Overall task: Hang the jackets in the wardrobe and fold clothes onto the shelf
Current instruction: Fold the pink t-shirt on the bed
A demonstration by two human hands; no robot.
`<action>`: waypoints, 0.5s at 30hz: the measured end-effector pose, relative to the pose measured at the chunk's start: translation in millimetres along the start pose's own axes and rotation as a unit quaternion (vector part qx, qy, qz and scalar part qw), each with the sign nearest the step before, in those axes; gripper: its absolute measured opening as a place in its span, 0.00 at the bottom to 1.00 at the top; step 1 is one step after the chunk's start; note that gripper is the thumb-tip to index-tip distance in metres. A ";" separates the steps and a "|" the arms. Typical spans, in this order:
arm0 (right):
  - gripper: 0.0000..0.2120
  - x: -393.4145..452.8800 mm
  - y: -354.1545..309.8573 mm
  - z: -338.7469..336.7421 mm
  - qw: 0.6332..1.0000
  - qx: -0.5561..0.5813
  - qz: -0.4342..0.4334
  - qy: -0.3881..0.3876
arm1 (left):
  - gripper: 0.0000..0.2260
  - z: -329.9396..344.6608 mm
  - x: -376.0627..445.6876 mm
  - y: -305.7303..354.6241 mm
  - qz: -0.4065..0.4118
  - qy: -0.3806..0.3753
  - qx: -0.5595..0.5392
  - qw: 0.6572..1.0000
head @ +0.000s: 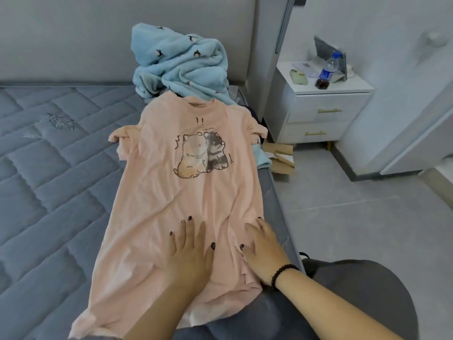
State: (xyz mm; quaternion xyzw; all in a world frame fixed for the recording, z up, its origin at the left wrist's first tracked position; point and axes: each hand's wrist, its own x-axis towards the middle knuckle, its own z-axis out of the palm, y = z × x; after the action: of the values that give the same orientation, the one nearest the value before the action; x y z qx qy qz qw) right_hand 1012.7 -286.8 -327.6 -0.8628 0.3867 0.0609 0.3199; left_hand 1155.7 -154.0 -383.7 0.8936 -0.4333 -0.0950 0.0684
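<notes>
Pressing flat, I have my left hand (188,251) and right hand (263,253) open, fingers straight, on the hem end of the pink T-shirt (186,192) at lower centre. It lies print-up on the bed (49,180), long axis running up the frame, collar toward the crumpled blue fleece garment (181,62) at upper centre.
</notes>
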 end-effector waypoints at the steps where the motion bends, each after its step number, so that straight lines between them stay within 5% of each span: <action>1: 0.27 -10.9 2.5 1.0 0.999 0.030 0.009 0.021 | 0.32 2.4 -13.1 4.3 0.011 0.001 0.003 1.000; 9: 0.27 -40.5 39.7 -12.0 0.977 0.191 0.094 0.013 | 0.28 20.2 -58.7 46.8 0.004 0.018 -0.015 1.000; 15: 0.22 -16.5 95.0 -43.8 0.973 0.151 0.109 -0.140 | 0.29 34.4 -56.5 46.1 -0.005 0.048 0.005 0.999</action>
State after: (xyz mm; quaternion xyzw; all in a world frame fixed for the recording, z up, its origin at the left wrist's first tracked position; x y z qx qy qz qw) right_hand 927.9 -349.8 -335.3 -0.7402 0.4344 0.1561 0.4890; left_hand 1078.5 -139.2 -401.5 0.8995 -0.4258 -0.0500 0.0847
